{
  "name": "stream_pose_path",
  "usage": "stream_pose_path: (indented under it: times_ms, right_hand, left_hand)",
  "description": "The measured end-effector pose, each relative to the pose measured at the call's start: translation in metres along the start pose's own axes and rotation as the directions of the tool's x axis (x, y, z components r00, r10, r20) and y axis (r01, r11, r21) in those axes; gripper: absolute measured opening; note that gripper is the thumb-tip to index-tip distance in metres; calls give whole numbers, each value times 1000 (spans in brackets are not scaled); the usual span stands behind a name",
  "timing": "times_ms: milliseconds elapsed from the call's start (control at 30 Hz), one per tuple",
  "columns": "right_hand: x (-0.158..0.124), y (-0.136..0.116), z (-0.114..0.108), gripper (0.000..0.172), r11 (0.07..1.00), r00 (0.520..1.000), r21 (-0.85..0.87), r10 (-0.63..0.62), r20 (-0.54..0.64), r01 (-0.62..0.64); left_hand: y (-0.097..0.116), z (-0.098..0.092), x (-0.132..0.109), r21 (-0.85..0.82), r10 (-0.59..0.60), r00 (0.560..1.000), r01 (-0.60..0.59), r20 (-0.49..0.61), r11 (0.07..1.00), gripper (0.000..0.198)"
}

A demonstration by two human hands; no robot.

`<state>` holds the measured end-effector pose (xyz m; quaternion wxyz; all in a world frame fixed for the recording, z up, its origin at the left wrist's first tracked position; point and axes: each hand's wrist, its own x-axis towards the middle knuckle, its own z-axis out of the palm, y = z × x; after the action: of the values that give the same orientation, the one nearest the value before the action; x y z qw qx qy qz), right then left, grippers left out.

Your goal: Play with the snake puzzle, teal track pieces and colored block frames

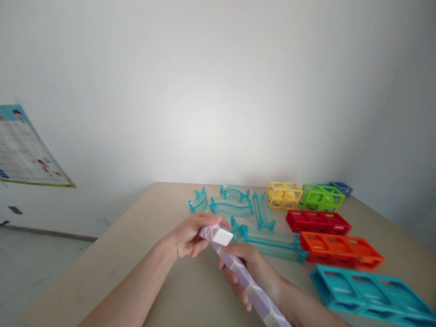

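Note:
Over the near part of the table, I hold a long, narrow lilac object (256, 297) with a pale geometric line pattern. It slants from the middle down to the lower right. At its far end is a small white rectangular face (223, 236); I cannot tell what the object is. My left hand (192, 234) is closed on that far end, thumb and forefinger along its upper side. My right hand (243, 268) wraps round the lilac length a little nearer to me, fingers curled beneath. Just beyond both hands lies a clear teal straight track piece (272, 245).
Several clear teal track pieces (231, 207) lie farther back on the table (136, 254). To the right stand yellow (284, 195), green (323, 197), red (318, 221), orange (340, 250) and blue-teal (373, 293) open-frame blocks. A white wall (211, 91) rises behind.

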<state>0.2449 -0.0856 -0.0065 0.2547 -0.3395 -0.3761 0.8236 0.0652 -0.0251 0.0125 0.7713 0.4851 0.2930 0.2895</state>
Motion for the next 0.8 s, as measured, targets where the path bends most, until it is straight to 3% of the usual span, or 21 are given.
stream_pose_path:
  times_ms: [67,200,433,533,633,800]
  right_hand:
    - [-2,-1,-2,35,996,998,68,-57,34,54]
    - [-4,0,-5,34,971,971,216,-145,189,103]
    - [4,13,-9,37,933,876,359,-170,451,-4]
    - [3,11,-6,39,943,873,330,-136,468,-30]
    - [0,8,-3,42,954,891,295,-91,444,-50]
    - [-3,4,-2,47,966,929,245,-18,370,-79]
  left_hand:
    - [-2,1,-1,-95,107,992,-101,66,990,43]
    - [-9,3,0,-268,298,932,-240,206,933,52]
    - [-27,7,6,-450,428,836,-253,344,857,65]
    - [-30,7,4,-461,401,854,-224,331,859,63]
    - [-28,8,2,-412,377,872,-233,313,881,45]
    - [-21,11,3,-311,452,865,-378,216,872,38]
